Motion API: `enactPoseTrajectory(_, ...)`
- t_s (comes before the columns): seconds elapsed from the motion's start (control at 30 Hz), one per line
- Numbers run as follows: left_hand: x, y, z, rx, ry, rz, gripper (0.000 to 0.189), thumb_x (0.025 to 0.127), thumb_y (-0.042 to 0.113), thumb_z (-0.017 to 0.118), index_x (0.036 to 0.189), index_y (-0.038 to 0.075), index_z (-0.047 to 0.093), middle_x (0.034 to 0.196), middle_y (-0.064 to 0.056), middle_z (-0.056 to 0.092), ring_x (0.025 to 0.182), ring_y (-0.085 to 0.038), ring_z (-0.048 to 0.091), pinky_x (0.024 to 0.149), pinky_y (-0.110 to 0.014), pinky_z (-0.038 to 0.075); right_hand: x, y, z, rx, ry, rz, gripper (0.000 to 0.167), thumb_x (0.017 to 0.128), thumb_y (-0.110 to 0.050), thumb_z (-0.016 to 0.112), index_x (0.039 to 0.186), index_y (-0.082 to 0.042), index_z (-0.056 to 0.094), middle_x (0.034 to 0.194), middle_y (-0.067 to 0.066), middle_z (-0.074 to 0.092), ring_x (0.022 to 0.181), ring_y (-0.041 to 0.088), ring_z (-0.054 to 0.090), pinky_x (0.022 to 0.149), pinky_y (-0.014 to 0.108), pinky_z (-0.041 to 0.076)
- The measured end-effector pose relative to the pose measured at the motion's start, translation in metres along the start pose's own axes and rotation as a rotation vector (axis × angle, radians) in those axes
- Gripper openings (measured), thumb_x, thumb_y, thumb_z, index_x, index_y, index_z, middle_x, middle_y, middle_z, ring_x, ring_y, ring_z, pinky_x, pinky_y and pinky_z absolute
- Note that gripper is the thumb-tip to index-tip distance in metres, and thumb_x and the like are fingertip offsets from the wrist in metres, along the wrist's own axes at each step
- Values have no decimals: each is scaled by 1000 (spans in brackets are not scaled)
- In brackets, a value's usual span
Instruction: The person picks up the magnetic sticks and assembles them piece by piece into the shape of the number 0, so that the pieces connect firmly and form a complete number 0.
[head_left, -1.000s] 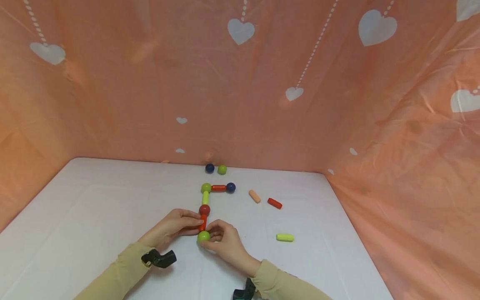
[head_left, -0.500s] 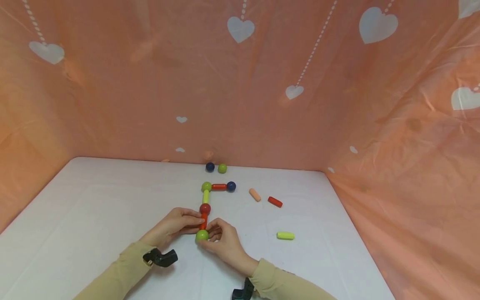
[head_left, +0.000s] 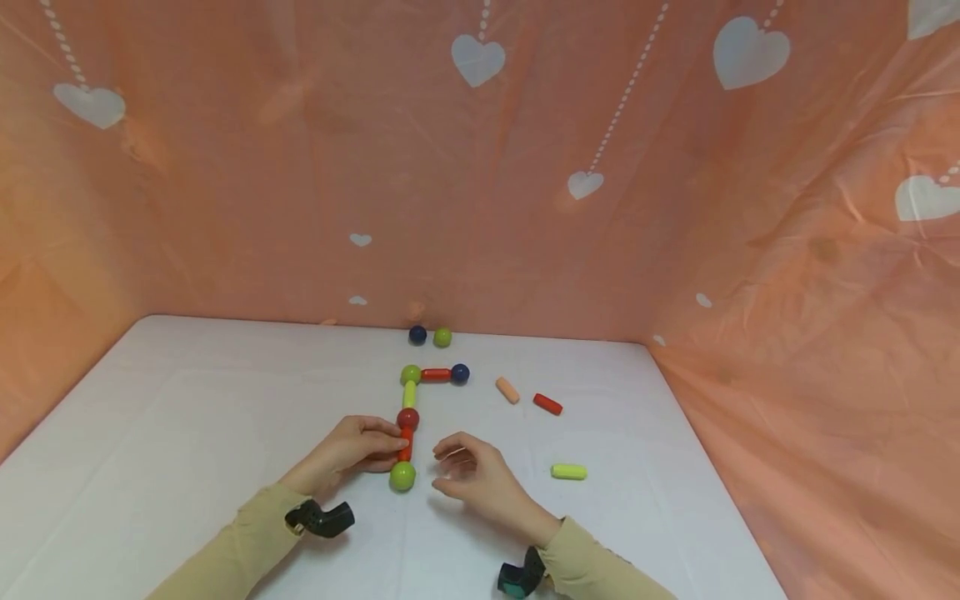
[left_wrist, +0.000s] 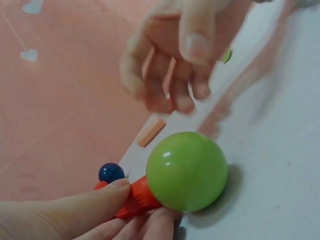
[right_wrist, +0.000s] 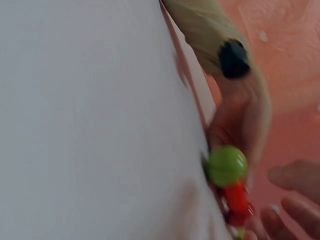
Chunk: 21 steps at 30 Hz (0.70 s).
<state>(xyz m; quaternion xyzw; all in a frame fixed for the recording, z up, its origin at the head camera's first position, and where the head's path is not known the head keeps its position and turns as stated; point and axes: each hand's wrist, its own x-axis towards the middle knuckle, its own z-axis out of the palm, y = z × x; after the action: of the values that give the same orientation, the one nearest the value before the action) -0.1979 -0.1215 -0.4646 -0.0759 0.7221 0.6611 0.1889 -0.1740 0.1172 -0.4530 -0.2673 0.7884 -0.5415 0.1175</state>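
My left hand (head_left: 352,450) pinches a red rod (head_left: 406,444) between thumb and fingers. One end of that rod meets a green ball (left_wrist: 187,171) on the near side, the other a red ball (head_left: 408,418). Beyond it the chain runs on through a yellow-green rod (head_left: 409,395) to another green ball (head_left: 411,375), then turns right along a second red rod (head_left: 436,375) to a dark blue ball (head_left: 460,373). My right hand (head_left: 480,477) hovers just right of the near green ball, fingers loosely bent and apart, holding nothing.
A loose dark blue ball (head_left: 417,335) and a loose green ball (head_left: 442,337) lie at the table's back edge. To the right are a peach rod (head_left: 507,390), a red loose rod (head_left: 547,404) and a yellow-green loose rod (head_left: 568,472). A patterned orange curtain (head_left: 480,167) hangs behind.
My right hand has let go of the near green ball and moved off to the right. The left hand keeps its pinch on the red rod.
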Motion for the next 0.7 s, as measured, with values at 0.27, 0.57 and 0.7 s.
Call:
enactPoseTrajectory(0.27,-1,1,-1,28,13,-23,40,80,19,78,112,-2,65,90,-10,69,73,-20,67,71,-31,57,-18,-22,-61,-139,-34,-166,40,82,5,71,119,3,57,113,17,62,103,38,58,87,50,49)
enactPoseTrajectory(0.57,-2,2,-1,37,23,-26,43,78,21,80,112,-2,65,92,-11,68,76,-20,67,72,-31,57,-48,-4,-119,-191,2,-118,47,79,6,74,122,2,56,110,18,62,100,40,58,86,52,48)
enactPoseTrajectory(0.7,-2,1,-2,31,17,-24,43,79,20,80,112,-2,64,93,-11,68,77,-20,67,72,-31,57,-62,23,-139,-206,6,-52,47,80,-1,75,123,2,55,111,19,62,101,39,58,88,48,48)
